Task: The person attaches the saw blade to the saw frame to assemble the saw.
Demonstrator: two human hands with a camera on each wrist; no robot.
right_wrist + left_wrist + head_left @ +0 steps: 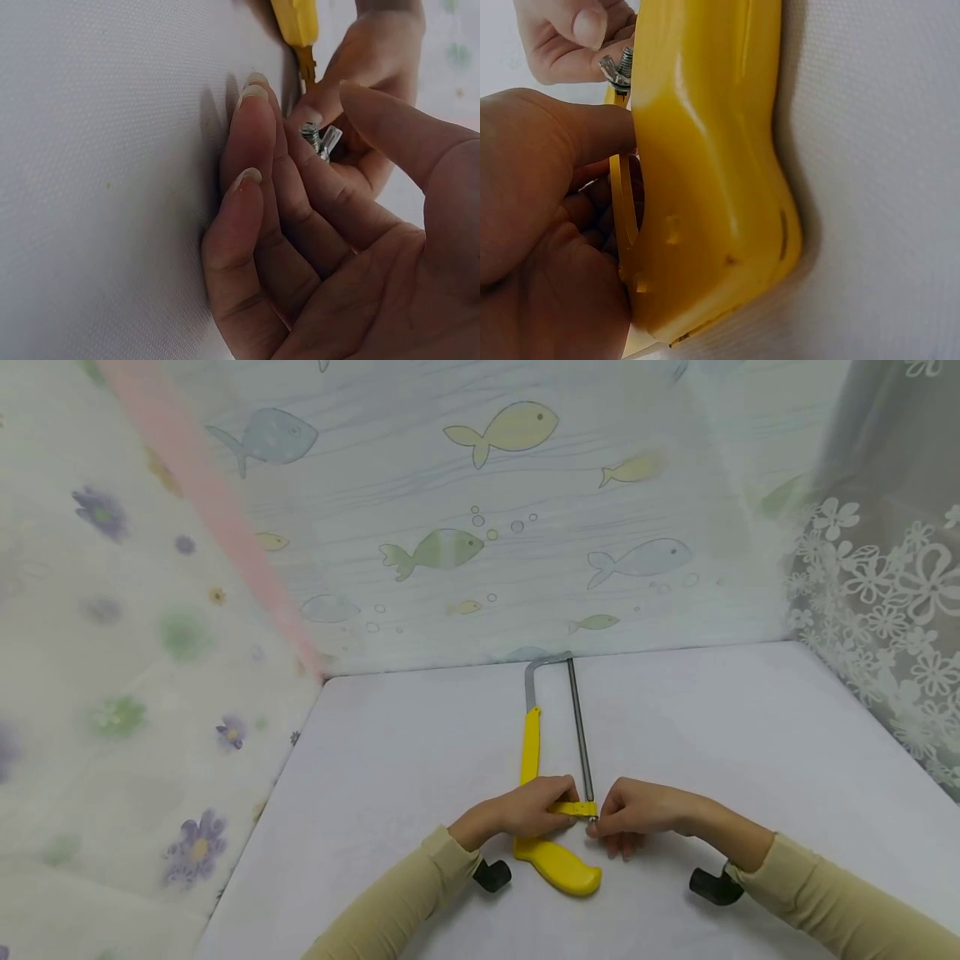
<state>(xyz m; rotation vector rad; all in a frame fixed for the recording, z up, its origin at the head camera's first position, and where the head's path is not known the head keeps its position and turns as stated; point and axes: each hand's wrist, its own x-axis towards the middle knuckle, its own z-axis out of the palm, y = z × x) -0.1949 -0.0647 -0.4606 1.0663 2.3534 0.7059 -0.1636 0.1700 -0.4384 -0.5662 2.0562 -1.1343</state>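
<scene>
A hacksaw point(530, 743) with a yellow handle point(562, 867) and grey front frame lies on the white table. Its dark blade point(579, 727) runs from the far end to a yellow crosspiece point(576, 808). My left hand point(536, 807) grips that crosspiece, thumb against the yellow frame in the left wrist view. A metal wing nut point(616, 73) sits on a threaded screw at the crosspiece's end. Beside it is my right hand point(637, 814); its thumb stands off the nut, and the fingers point(251, 142) are loosely bent. Whether the index finger touches the nut, I cannot tell.
Black devices point(491, 875) are worn at both wrists, close above the table point(405, 735). A fish-print curtain point(360, 510) hangs behind the table's far edge. Flowered cloth point(150, 693) hangs at the left, lace point(892, 585) at the right.
</scene>
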